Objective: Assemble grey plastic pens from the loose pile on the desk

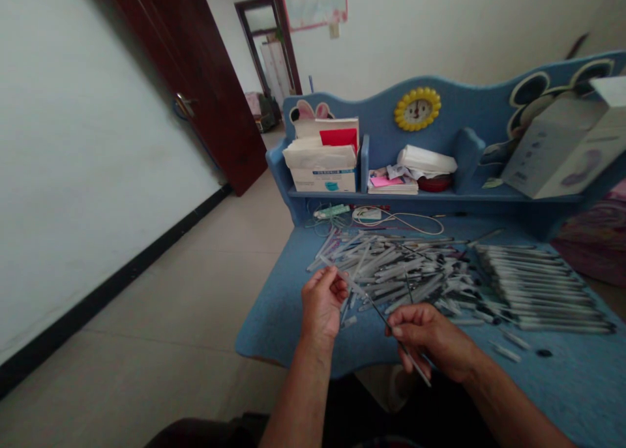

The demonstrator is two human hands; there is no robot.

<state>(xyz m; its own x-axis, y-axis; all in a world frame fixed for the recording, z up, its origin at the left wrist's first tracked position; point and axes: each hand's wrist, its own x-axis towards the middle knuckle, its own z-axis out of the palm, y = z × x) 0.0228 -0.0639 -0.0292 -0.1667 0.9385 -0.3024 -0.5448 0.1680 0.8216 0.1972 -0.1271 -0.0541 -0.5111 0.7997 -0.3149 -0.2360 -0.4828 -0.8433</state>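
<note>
My left hand (321, 304) is closed in a pinch around a clear pen barrel (356, 286), above the front edge of the blue desk. From the barrel's lower end a thin dark pen refill (377, 311) runs down to the right, at least partly in line with it. My right hand (428, 334) pinches this refill, whose pale tip sticks out below the fingers. A second thin dark stick (409, 285) rises from the right hand; its lower part is hidden. Behind both hands lies a loose heap of pen barrels and parts (386, 265).
A neat row of pens (548, 295) lies at right. Small loose parts (506, 352) and a black cap (544, 353) sit nearer. White cord (430, 231) lies behind the heap. The shelf holds a mask box (320, 179), papers (394, 188) and a white carton (552, 148).
</note>
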